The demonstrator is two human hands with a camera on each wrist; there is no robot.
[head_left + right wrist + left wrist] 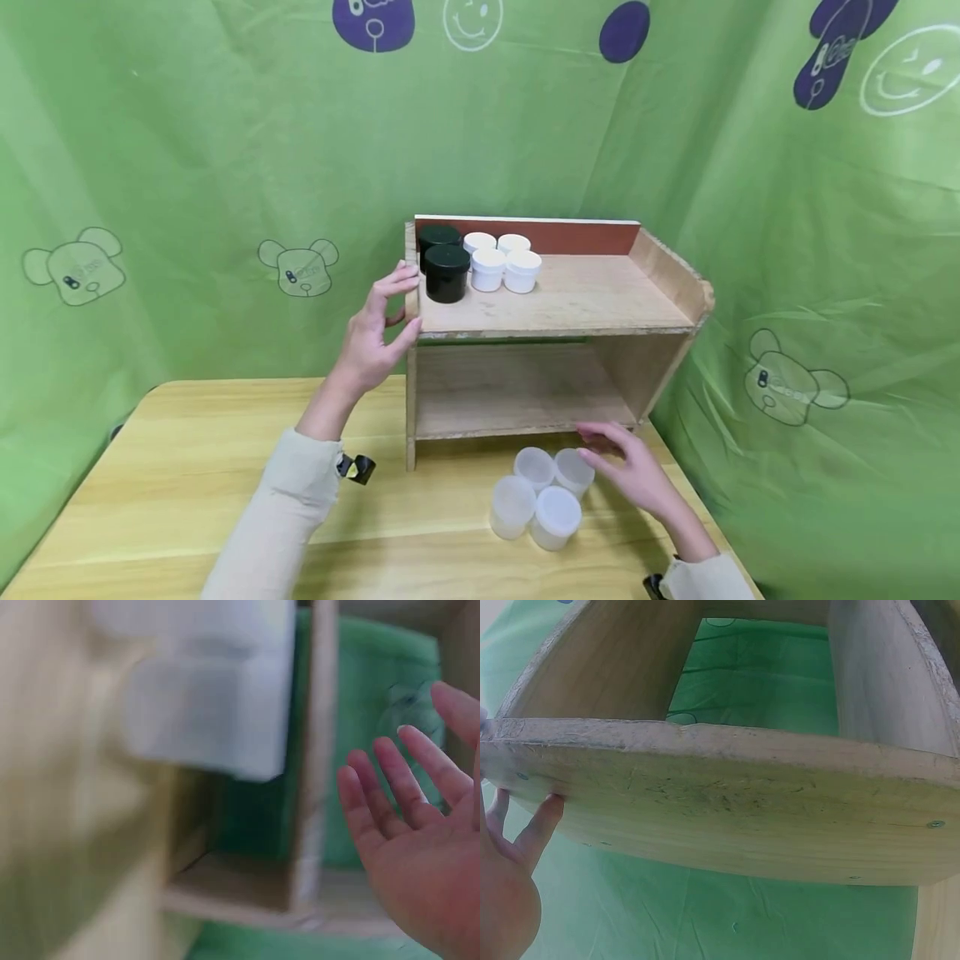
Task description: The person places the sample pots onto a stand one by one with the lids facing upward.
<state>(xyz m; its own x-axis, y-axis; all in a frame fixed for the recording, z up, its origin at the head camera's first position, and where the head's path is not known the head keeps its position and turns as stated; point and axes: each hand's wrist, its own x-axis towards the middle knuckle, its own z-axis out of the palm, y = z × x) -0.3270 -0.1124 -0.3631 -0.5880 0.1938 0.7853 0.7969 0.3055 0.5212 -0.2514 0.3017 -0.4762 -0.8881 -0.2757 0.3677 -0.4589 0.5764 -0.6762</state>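
A small two-tier wooden shelf stands on the table. My left hand grips its left side panel, thumb at the front edge; in the left wrist view, fingers touch the panel's outer face. My right hand is beside several translucent lidded plastic jars grouped in front of the shelf. Its fingers are spread and relaxed, and the right wrist view shows an empty palm. Two black jars and several small white jars stand at the left of the upper tier.
A light wood table extends left of the shelf. Green curtain with cartoon prints hangs behind and along the right side. The shelf has a low back board and a raised right side panel.
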